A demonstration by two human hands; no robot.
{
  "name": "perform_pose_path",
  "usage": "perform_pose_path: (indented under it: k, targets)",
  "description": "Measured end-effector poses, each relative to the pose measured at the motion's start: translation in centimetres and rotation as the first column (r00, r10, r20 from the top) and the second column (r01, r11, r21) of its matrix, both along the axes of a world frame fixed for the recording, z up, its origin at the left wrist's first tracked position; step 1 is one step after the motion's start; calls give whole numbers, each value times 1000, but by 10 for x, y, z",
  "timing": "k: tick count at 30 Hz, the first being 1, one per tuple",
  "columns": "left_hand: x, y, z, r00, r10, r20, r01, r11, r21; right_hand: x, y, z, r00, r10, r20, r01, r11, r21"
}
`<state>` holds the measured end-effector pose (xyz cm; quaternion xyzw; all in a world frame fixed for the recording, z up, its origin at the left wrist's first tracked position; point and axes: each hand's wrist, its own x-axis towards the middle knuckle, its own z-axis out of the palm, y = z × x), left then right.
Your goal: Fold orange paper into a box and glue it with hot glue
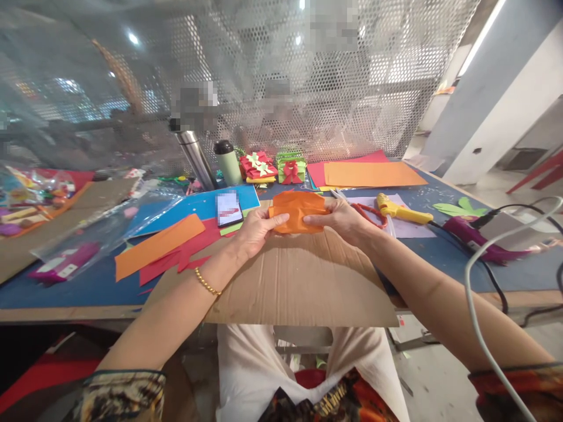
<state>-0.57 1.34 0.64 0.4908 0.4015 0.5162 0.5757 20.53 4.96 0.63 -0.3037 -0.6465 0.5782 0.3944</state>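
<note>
Between my two hands is a folded piece of orange paper (303,205), raised over a sheet of brown cardboard (299,281). My left hand (261,227) pinches its left end, thumb lying across the front. At the right end my right hand (341,220) grips it the same way; the fingers behind the paper are hidden. Just beyond my right hand lie scissors with red handles (369,214) and a yellow glue gun (402,211). A phone (229,208) with a lit screen rests near my left hand.
Orange strips (160,246) and red paper lie left of the cardboard. A steel flask (196,158), a green bottle (227,161) and small red and green paper boxes (291,168) stand at the back. A purple tool (484,240) with cables lies right; a grey cable (472,310) crosses near my right arm.
</note>
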Motion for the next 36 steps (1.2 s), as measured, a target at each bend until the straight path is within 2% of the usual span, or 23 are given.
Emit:
perform_pose_path:
  k: [6, 13, 18, 24, 32, 36]
  targets:
    - [-2, 2, -1, 999, 4, -35, -4, 1000, 4, 0, -1, 1, 1000, 21, 6, -20, 999, -28]
    - [-2, 3, -1, 999, -32, -33, 33, 999, 29, 2, 0, 3, 997, -74, 9, 74, 994, -79]
    - [-3, 3, -1, 998, -47, -48, 46, 999, -22, 1, 2, 2, 991, -133, 2, 132, 985, -110]
    - [-3, 1, 3, 994, -44, -103, 40, 999, -35, 2, 2, 1, 991, -128, 33, 131, 987, -97]
    - [-5, 0, 7, 991, -100, -85, 93, 993, -76, 3, 5, 3, 989, -146, 30, 147, 987, -58]
    - [-6, 1, 6, 985, -72, -155, 56, 993, -107, 3, 6, 4, 990, -143, 16, 143, 988, -58]
